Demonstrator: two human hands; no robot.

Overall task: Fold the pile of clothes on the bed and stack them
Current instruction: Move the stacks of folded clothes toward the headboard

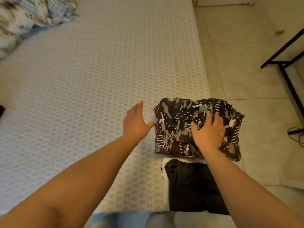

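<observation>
A folded dark garment with a grey camouflage and white dot print (pixel 181 119) lies at the bed's right edge. My right hand (pixel 209 130) presses flat on top of it, fingers spread. My left hand (pixel 134 119) hovers open just left of it, thumb tip touching the garment's left edge. Nearer to me, a folded black garment (pixel 190 186) lies on a white folded piece (pixel 164 163), right below the printed one.
The bed (pixel 82 96) has a white patterned cover. A crumpled floral bedding heap (pixel 24 18) sits at the far left corner. A dark item (pixel 1 111) peeks in at the left edge. Tiled floor (pixel 246 63) and a black metal frame (pixel 286 63) are on the right.
</observation>
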